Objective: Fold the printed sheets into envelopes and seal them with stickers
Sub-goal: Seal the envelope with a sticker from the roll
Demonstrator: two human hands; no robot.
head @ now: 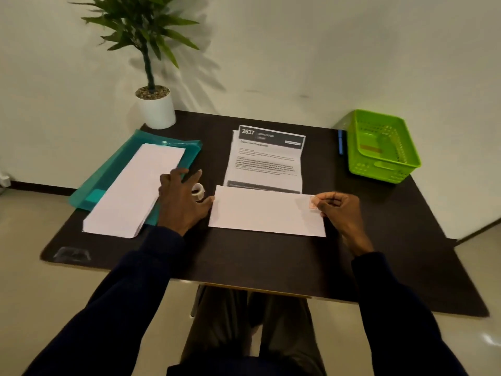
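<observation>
— Two hands at work. Are they together?

— Apart. The left hand (pixel 184 202) lies spread with relaxed fingers on the dark rectangular table (pixel 257 259), and its thumb meets the left edge of the long white paper envelope (pixel 265 213). The right hand (pixel 340 210) pinches a small reddish square sticker (pixel 313 203) between thumb and forefinger, at the envelope's right end.

— And the paper to go in it?

— The printed white sheet with a black header (pixel 267 161) lies opened out just behind the envelope, with creases across it. Whether its near edge sits under the envelope or only touches it, I cannot tell.

— What else is on the table?

— A small pale roll (pixel 198 189) sits just beside the left forefinger. At the left, a stack of long white envelopes (pixel 135 191) rests on a flat teal plastic folder (pixel 189 150). A lime-green perforated plastic basket (pixel 385 169) stands at the far right, with a blue pen (pixel 340 142) just beside it. A leafy green plant in a white pot (pixel 158 111) stands at the far left corner.
</observation>
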